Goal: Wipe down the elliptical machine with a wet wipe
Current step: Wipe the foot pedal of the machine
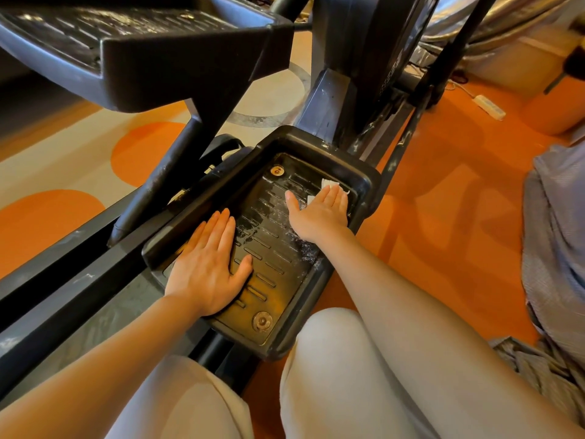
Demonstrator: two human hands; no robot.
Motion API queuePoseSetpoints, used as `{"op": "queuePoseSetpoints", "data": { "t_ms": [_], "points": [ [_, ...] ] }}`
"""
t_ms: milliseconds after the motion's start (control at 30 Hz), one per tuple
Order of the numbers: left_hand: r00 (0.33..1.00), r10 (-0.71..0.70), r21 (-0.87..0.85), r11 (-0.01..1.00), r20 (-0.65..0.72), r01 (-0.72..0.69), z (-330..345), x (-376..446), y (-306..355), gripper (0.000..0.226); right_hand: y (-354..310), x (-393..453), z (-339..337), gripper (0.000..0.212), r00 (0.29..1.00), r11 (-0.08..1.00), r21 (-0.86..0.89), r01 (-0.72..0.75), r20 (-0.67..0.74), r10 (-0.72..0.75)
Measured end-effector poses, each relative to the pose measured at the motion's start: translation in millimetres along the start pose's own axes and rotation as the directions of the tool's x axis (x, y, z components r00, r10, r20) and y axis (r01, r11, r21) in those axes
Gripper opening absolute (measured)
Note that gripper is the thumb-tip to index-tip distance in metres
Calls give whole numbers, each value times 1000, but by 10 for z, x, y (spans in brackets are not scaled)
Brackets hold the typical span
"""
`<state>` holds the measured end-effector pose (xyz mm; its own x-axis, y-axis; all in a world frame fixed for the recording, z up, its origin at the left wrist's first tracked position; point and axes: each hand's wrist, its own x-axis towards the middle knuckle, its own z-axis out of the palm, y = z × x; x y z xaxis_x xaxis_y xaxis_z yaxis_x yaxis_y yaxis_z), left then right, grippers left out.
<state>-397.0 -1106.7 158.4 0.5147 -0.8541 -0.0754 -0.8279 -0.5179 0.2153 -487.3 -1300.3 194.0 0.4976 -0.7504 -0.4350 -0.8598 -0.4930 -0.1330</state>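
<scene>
**Wipe pinned at the far end of the pedal**

The right hand point(319, 210) lies flat on the pedal point(272, 248), fingers straight and close together, pressing the wipe point(329, 184) onto the ribbed tread. Only a white corner of the wipe shows, just past the fingertips and beside the thumb; the rest is under the palm. It sits near the far right corner, close to the raised rim.

The left hand point(209, 264) is also flat, fingers straight, resting on the near left rim and bracing the pedal; it holds nothing.

The pedal's long axis runs from the far bolt point(277, 171) back to the near bolt point(262, 320), towards the knees. Most of the tread left to wipe seems to lie behind the right fingers, along that axis. I judge that the right hand, the only 1 on the wipe, is placed to draw it back along the grooves.
</scene>
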Motion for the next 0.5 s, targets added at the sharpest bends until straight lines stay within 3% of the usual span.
{"op": "queuePoseSetpoints", "data": {
  "t_ms": [167,333,500],
  "points": [
    [1000,-6,-9,1000,4,6,-3,-1,11,95,-3,-173,86,94,998,998,-12,57,24,-57],
    [1000,-3,2,1000,8,3,-7,-1,15,94,9,25,49,92,993,994,-40,105,-44,-107],
    [1000,-4,1,1000,10,4,-3,-4,5,94,14,-63,55,91,990,990,13,143,7,-143]
  ]
}}
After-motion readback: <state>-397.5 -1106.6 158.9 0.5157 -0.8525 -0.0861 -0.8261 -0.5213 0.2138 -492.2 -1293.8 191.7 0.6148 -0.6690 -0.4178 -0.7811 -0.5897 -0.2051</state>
